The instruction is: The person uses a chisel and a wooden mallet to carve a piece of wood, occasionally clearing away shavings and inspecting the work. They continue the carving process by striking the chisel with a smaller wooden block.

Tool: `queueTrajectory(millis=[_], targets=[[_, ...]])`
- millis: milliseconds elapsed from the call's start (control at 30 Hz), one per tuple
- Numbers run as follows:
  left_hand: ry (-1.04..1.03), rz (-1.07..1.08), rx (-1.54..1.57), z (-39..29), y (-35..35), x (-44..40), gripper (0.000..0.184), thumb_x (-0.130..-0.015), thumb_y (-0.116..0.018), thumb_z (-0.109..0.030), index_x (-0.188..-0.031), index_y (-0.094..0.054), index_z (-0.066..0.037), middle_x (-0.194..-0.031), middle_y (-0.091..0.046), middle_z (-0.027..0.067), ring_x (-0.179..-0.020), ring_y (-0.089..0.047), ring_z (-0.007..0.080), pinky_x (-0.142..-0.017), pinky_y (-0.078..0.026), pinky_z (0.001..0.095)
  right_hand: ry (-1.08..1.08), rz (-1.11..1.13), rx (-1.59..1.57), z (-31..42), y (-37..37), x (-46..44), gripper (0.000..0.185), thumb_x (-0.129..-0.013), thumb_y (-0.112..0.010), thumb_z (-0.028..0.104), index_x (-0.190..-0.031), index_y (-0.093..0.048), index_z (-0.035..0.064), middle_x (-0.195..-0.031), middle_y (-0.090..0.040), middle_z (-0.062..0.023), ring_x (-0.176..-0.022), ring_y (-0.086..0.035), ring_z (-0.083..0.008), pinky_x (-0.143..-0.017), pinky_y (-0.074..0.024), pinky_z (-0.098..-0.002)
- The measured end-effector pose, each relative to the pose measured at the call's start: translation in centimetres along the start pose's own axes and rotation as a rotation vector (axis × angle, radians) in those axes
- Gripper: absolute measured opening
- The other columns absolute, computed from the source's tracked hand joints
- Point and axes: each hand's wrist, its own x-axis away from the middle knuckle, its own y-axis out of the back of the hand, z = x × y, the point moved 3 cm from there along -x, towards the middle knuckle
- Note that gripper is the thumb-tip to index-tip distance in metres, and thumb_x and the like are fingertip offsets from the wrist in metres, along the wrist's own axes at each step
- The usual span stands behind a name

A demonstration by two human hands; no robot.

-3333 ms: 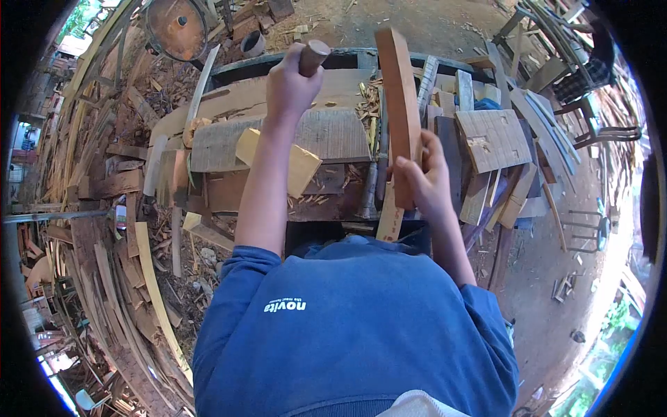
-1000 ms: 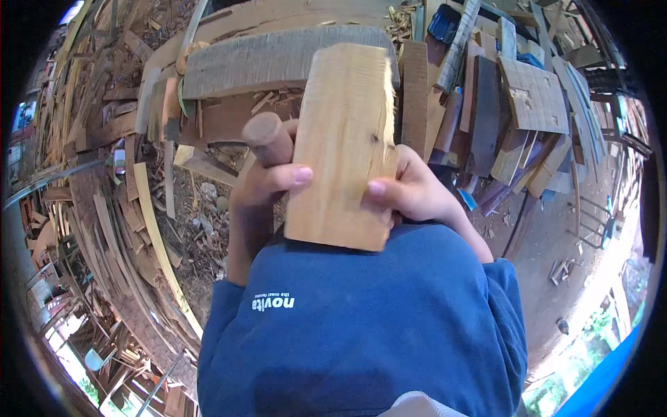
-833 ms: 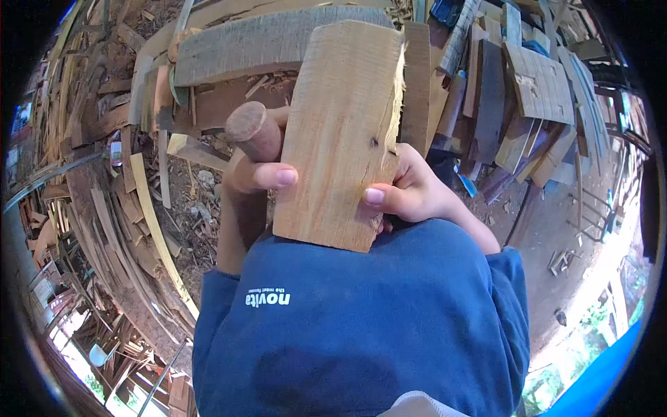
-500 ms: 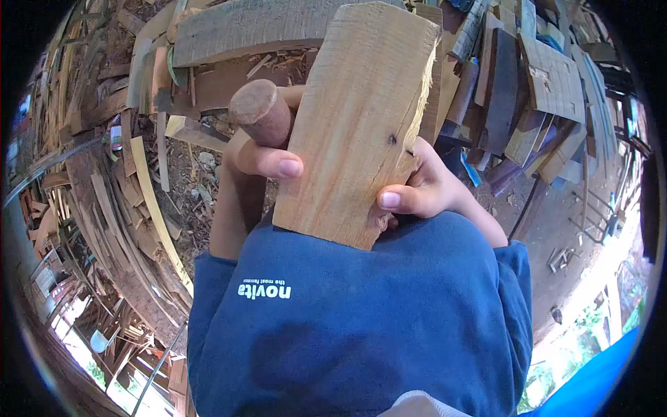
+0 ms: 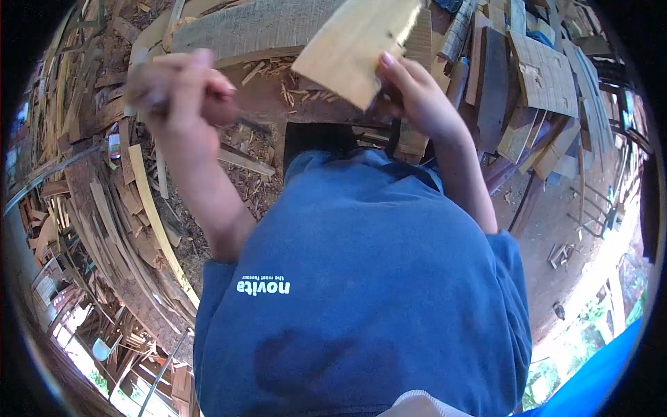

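My left hand (image 5: pixel 184 97), smeared by motion, is raised on the left and closed round a tool with a thick round wooden handle (image 5: pixel 221 110). A thin dark part sticks out from it to the right; the tool's kind is too blurred to tell. My right hand (image 5: pixel 417 87) grips the near right edge of a pale wooden block (image 5: pixel 354 52), thumb on its upper face. The block is tilted, its right edge rough and splintered, its far end cut off by the frame top. The hands are apart.
A long thick timber (image 5: pixel 250 31) lies across the far side, with wood chips (image 5: pixel 295 90) in front of it. Stacked offcuts (image 5: pixel 545 73) stand at the right. Long strips (image 5: pixel 149 191) and scrap wood cover the left ground. A metal rack (image 5: pixel 594 212) stands far right.
The block has moved up and away from my body with my right hand. My left hand has let go of the block's side and swung up and left with the wooden-handled tool.
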Motion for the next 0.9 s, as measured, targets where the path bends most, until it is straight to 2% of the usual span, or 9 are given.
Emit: queueTrajectory(millis=[67, 200, 233, 367, 467, 533, 667, 700, 900], targets=[[-0.077, 0.062, 0.183, -1.1, 0.8, -1.4, 0.01, -0.091, -0.059, -0.014, -0.083, -0.059, -0.007, -0.068, -0.059, 0.0043, -0.061, -0.057, 0.0156, -0.06, -0.047, 0.0302, -0.051, -0.113, 0.227, 0.8, 0.2, -2.1, 0.048, -0.1, -0.048, 0.046, -0.102, -0.061, -0.0004, -0.074, -0.053, 0.0009, -0.052, -0.037, -0.0062, -0.049, -0.03, -0.0211], [-0.303, 0.186, 0.451, -3.6, -0.5, -2.8, 0.013, -0.093, -0.052, -0.015, -0.082, -0.054, -0.009, -0.063, -0.051, 0.0032, -0.059, -0.052, 0.0186, -0.062, -0.045, 0.0372, 0.063, -0.352, 0.626, 0.5, 1.0, -5.4, 0.046, -0.099, -0.052, 0.043, -0.105, -0.065, -0.0012, -0.075, -0.061, -0.0042, -0.059, -0.053, -0.0085, -0.053, -0.0403, -0.0255], [-0.299, 0.12, 0.415, -4.0, -1.5, -2.7, 0.023, -0.092, -0.051, -0.021, -0.071, -0.052, -0.012, -0.063, -0.046, -0.0004, -0.064, -0.047, 0.0174, -0.066, -0.038, 0.0359, 0.11, -0.491, 0.596, 0.4, 1.2, -5.4, 0.04, -0.098, -0.056, 0.035, -0.11, -0.062, -0.0029, -0.08, -0.066, -0.0085, -0.066, -0.062, -0.0123, -0.055, -0.0457, -0.0264], [-0.331, 0.135, 0.467, -3.3, -4.4, -4.2, 0.027, -0.091, -0.05, -0.021, -0.065, -0.049, -0.013, -0.062, -0.046, -0.0005, -0.061, -0.046, 0.0176, -0.066, -0.04, 0.0361, 0.18, -0.51, 0.161, -0.9, 2.2, -4.4, 0.033, -0.095, -0.062, 0.019, -0.119, -0.056, -0.0036, -0.087, -0.068, -0.0107, -0.073, -0.067, -0.0159, -0.065, -0.0525, -0.0264], [-0.329, 0.218, 0.514, -0.9, -5.4, -6.8, 0.029, -0.092, -0.049, -0.022, -0.065, -0.048, -0.012, -0.062, -0.046, -0.0008, -0.061, -0.046, 0.0181, -0.066, -0.041, 0.0356, 0.384, -0.573, 0.385, -2.6, 3.4, -3.0, 0.029, -0.095, -0.061, 0.015, -0.119, -0.058, 0.0, -0.09, -0.068, -0.0109, -0.079, -0.067, -0.0169, -0.07, -0.053, -0.0278], [-0.521, 0.325, 0.5, -2.3, -8.9, -5.8, 0.012, -0.095, -0.051, -0.014, -0.085, -0.046, -0.009, -0.062, -0.046, -0.0005, -0.051, -0.045, 0.0119, -0.054, -0.043, 0.027, 0.396, -0.641, 0.48, -2.3, 2.8, -0.2, 0.028, -0.093, -0.061, 0.013, -0.118, -0.058, 0.0012, -0.093, -0.067, -0.0122, -0.084, -0.066, -0.0188, -0.074, -0.0525, -0.0298], [-0.568, 0.531, 0.517, -1.1, -11.7, -7.9, 0.015, -0.094, -0.051, -0.012, -0.081, -0.046, -0.008, -0.059, -0.045, 0.0002, -0.05, -0.045, 0.0119, -0.053, -0.043, 0.0273, 0.492, -0.828, 0.929, -3.2, 2.7, 2.7, 0.029, -0.088, -0.062, 0.007, -0.117, -0.059, 0.0022, -0.106, -0.062, -0.0164, -0.097, -0.061, -0.0255, -0.084, -0.0499, -0.0354], [-0.494, 0.553, 0.574, -0.6, -12.5, -8.2, 0.015, -0.093, -0.052, -0.011, -0.081, -0.046, -0.008, -0.059, -0.045, 0.0008, -0.051, -0.046, 0.0117, -0.054, -0.043, 0.0272, 0.418, -0.817, 0.896, -3.6, 2.7, 2.9, 0.038, -0.085, -0.065, 0.01, -0.121, -0.055, 0.0039, -0.117, -0.054, -0.0199, -0.108, -0.054, -0.0324, -0.094, -0.0443, -0.0409], [-0.399, 0.633, 0.623, 0.2, -15.3, -9.3, 0.015, -0.087, -0.06, -0.01, -0.08, -0.048, -0.006, -0.058, -0.049, 0.0025, -0.05, -0.048, 0.0113, -0.052, -0.044, 0.0263, 0.275, -0.808, 1.005, -4.6, 2.3, 3.3, 0.06, -0.081, -0.071, 0.02, -0.131, -0.044, 0.0032, -0.127, -0.046, -0.0255, -0.118, -0.042, -0.0431, -0.103, -0.0334, -0.0497]])
